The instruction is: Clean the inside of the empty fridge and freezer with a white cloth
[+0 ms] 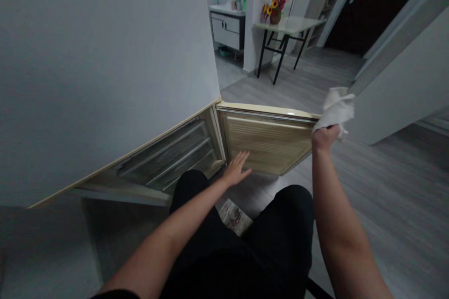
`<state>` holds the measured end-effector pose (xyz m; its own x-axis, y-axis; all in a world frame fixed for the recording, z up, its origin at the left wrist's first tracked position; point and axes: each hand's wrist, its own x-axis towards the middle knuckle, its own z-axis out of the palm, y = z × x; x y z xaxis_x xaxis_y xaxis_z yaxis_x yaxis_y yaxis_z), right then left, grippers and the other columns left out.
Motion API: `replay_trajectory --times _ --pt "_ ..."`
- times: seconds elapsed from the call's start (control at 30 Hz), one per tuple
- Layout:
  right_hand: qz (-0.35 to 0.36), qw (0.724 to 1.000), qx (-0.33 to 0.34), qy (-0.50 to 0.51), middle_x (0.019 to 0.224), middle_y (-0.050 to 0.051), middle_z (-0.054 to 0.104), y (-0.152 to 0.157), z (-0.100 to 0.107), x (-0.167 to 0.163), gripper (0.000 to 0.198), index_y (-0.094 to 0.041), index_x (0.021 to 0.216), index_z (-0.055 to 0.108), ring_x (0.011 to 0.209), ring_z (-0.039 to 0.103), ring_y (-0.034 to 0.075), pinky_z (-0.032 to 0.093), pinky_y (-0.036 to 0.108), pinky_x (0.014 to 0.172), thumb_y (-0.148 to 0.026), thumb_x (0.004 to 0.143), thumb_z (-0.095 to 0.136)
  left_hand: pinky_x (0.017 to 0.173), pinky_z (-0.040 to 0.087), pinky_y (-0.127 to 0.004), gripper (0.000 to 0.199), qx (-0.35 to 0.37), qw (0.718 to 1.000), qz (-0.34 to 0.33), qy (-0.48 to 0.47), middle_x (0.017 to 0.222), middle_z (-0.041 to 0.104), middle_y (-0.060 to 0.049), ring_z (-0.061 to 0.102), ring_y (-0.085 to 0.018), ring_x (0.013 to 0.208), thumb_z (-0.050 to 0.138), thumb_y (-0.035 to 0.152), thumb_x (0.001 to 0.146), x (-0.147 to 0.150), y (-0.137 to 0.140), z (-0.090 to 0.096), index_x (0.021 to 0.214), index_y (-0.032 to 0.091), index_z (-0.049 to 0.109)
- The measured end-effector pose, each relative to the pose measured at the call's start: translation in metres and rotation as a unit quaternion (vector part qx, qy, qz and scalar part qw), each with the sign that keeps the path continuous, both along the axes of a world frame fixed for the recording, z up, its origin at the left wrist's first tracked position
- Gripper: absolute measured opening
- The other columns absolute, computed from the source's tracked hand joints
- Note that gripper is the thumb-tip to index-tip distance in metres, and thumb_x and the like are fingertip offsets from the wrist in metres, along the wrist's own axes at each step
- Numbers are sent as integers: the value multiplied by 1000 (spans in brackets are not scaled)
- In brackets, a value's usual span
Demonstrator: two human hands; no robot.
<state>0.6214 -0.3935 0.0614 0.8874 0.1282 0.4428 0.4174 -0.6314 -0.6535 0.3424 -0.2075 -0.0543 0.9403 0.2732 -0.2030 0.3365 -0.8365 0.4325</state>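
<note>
The person's right hand [325, 136] was closed around one white cloth [335, 110] at the upper free corner of the single open door [266, 142]. The left hand [236, 171] was spread and held nothing, over the door's lower hinge-side corner; whether it touched could not be told. The step in hand looked like wiping the door's edge, and the next move seemed to call for pressing the cloth along that edge while the door was kept steady. Beside the hinge edge lay one compartment [182, 149], its ribbed shelves too dim to count. Between two knees showed one patterned block [235, 217]. Farther off stood one table [301, 25], with one flower pot [275, 17] near its far left corner, and one sink cabinet [228, 30].
</note>
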Motion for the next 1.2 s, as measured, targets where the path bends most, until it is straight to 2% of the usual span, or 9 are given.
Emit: replay_trajectory --times 0.07,0.13,0.2,0.27,0.4,0.6,0.87,1.03,1.2 --pt "21 991 -112 -66 120 21 64 15 2 -1 42 -11 114 63 119 54 31 36 47 109 -26 90 32 111 40 -48 62 -19 996 8 82 156 47 -17 43 -31 144 43 49 99 -44 -31 -41 152 17 43" --pt "27 977 -187 -102 113 18 68 27 6 3 35 -15 103 65 116 55 33 31 51 111 -32 92 37 98 50 -44 53 -27 992 -2 124 125 70 -19 64 -31 122 37 51 100 -69 -54 -72 126 16 69" --pt "43 965 -243 -93 111 18 68 33 11 13 36 -16 101 63 110 57 33 34 51 106 -41 95 38 99 49 -44 56 -32 990 -30 137 111 76 -16 67 -31 116 34 55 101 -78 -67 -93 109 18 76" --pt "71 955 -280 -62 111 18 68 37 17 30 40 -17 101 61 106 58 34 38 48 98 -51 94 41 98 49 -38 49 -43 988 -71 132 113 77 -9 69 -26 111 40 56 99 -77 -71 -106 115 25 74" --pt "108 944 -312 -19 105 16 69 47 28 66 42 -20 96 58 100 59 31 39 41 88 -59 91 44 102 46 -45 44 -19 983 -113 142 108 76 -16 68 -31 111 43 47 98 -76 -69 -123 105 17 76" --pt "115 941 -317 -8 110 15 69 71 34 87 40 -20 96 59 109 59 32 39 41 92 -57 93 42 82 55 -45 42 -2 977 -152 152 95 77 -16 73 -34 93 47 48 94 -77 -64 -136 95 17 76" --pt "113 913 -381 87 120 21 68 89 57 94 59 -17 112 63 117 61 38 43 49 99 -66 91 38 79 55 -47 42 -4 980 -147 136 88 76 -17 73 -35 88 49 49 92 -75 -62 -141 86 16 75" --pt "124 892 -426 88 125 23 67 93 62 92 65 -14 122 63 121 61 39 41 54 103 -64 94 31 83 52 -40 31 -38 987 -112 113 94 77 -11 72 -30 93 48 39 94 -76 -84 -134 88 22 72" --pt "230 838 -481 118 134 22 64 93 64 100 71 -14 134 62 124 61 37 45 47 100 -60 99 21 84 48 -32 21 -78 991 -56 89 101 74 -7 68 -24 98 47 27 93 -78 -120 -129 91 23 67"
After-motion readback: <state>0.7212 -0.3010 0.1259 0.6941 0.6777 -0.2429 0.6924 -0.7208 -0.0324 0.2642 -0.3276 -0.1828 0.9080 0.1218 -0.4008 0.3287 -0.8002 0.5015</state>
